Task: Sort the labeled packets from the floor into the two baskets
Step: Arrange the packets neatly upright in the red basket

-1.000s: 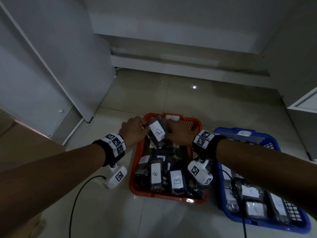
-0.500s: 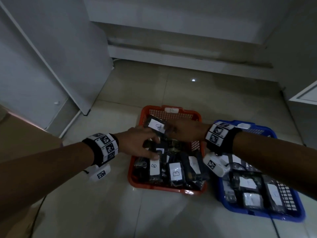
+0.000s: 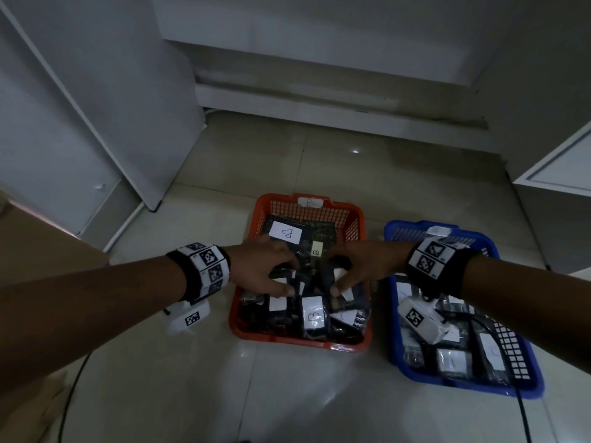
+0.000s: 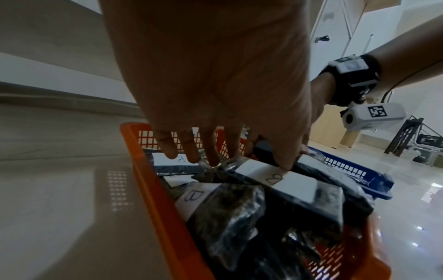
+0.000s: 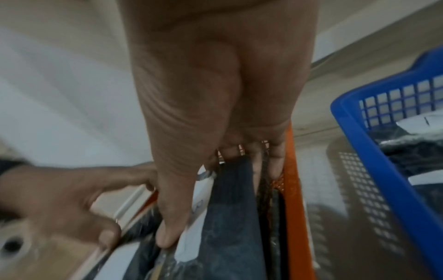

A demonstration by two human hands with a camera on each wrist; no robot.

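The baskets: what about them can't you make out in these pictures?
- Blue basket labels: head view, too dim and small to read.
- Orange basket middle packets: head view, hidden under the left hand and right hand.
- Right wrist view: motion blur smears packet labels.

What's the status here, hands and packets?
Left hand and right hand open, fingers down among B-labelled packets in orange basket. Blue basket beside, also filled. Nothing blocking.
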